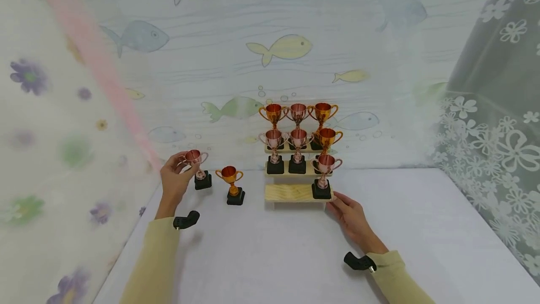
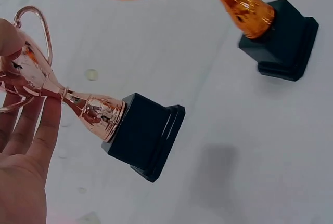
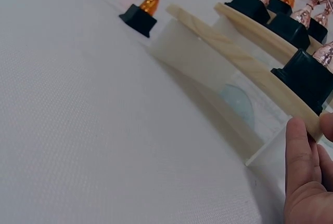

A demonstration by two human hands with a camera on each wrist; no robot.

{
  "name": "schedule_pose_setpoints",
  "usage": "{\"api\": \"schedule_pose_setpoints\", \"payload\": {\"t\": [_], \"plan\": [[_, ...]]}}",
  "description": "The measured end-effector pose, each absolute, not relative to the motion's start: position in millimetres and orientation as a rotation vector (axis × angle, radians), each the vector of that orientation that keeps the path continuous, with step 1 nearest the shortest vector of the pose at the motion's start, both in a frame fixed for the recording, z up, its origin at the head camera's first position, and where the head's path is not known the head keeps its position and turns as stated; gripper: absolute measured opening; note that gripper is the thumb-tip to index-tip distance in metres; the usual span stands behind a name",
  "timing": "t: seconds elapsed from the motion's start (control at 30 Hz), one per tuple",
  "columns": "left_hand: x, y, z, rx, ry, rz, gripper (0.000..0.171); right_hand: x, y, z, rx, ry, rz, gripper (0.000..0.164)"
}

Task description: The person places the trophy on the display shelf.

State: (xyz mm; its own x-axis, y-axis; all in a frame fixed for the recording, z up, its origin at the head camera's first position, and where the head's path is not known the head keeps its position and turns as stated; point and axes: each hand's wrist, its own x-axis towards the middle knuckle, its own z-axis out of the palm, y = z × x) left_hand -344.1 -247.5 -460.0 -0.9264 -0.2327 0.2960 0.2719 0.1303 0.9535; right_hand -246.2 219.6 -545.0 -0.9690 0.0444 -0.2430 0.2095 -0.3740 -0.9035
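Note:
My left hand [image 1: 176, 178] grips a pink-gold trophy [image 2: 86, 99] by its cup, thumb on one side and fingers on the other. Its black base looks lifted off the cloth, with a shadow apart from it. Just right of that stands a gold trophy [image 1: 234, 183] on the table. A tiered display stand [image 1: 288, 193] with pale wooden shelves bears several gold and pink-gold trophies. On its lowest shelf, one pink-gold trophy [image 1: 324, 175] sits at the right end. My right hand [image 1: 352, 219] pinches that shelf's right end between thumb and fingers [image 3: 299, 156].
A white cloth covers the table [image 1: 270, 257]. Behind it hangs a curtain [image 1: 211, 60] printed with fish, close to the stand's back. Floral fabric [image 1: 42, 154] borders the left side, and sheer lace [image 1: 502, 130] hangs at the right.

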Motion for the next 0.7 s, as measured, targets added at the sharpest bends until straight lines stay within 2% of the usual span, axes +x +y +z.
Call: {"api": "schedule_pose_setpoints", "payload": {"t": [0.3, 0.7], "plan": [[-310, -258, -432, -0.239, -1.886, -1.794, 0.049, -245, 221, -546, 0.364, 1.714, -2.495, 0.056], [-265, -241, -401, -0.402, -1.728, -1.881, 0.052, -247, 219, -548, 0.355, 1.73, -2.499, 0.055]]}}
